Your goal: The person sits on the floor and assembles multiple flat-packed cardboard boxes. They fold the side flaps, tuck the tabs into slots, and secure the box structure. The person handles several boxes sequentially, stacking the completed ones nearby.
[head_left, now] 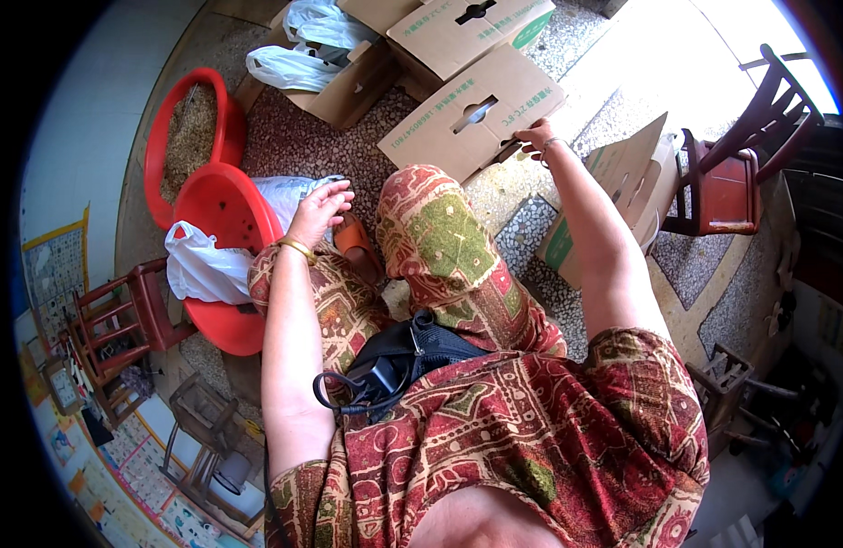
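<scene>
Can't tell whether gripping the box (426, 137) or only touching it with the right hand (537, 137). Can't see far through the hole in that box. Can't see into the white bag (206, 269), or the bit of the red tub (222, 331) under it. Can't name the dark specks (246, 228) in there, or the tan bits (191, 128) in the back tub (155, 173): too small. Can't see all of the pale bag (273, 190), partly behind the left hand (319, 212), or all of the orange shoe (353, 239), partly under the trousers (449, 242). Can't make out the blurry posters (56, 265) near the left rim.
</scene>
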Demonstrator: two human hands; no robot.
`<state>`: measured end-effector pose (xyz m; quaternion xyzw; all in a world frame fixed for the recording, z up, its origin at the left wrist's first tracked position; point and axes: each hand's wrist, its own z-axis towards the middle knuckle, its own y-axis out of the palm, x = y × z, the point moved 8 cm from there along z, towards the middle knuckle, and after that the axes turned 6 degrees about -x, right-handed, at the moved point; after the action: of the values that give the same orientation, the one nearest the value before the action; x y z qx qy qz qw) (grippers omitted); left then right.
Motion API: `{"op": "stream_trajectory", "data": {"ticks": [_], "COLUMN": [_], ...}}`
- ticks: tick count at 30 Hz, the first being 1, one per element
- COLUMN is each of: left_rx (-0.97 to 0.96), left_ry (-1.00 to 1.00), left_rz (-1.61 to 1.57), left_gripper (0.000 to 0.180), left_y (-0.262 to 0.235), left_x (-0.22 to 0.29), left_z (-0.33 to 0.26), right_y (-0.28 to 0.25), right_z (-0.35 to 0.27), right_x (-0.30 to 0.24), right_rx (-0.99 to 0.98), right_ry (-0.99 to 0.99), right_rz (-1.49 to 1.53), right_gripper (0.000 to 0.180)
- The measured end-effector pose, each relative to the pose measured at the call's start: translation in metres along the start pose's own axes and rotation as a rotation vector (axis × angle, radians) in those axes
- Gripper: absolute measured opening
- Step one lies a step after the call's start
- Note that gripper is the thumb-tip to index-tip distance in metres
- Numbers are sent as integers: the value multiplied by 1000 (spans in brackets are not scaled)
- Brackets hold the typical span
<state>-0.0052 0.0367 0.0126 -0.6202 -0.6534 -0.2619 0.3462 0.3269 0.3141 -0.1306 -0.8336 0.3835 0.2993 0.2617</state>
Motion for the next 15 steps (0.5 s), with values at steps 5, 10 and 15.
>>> {"op": "stream_trajectory", "data": {"ticks": [5,10,15], "left_rx": [-10,25,2], "left_ry": [15,-12,4], "left_rz": [6,37,31], "left_gripper": [34,33,34], "left_y": [1,-3,0], "left_x": [1,-2,2], "left_z": [0,-5,-4], "right_y": [-4,2,8], "right_z": [2,7,32], "right_x": [8,16,45], "right_rx": [105,74,119], "right_ry": [-49,40,147], "right_rz": [0,15,39], "right_gripper": [27,36,36]}}
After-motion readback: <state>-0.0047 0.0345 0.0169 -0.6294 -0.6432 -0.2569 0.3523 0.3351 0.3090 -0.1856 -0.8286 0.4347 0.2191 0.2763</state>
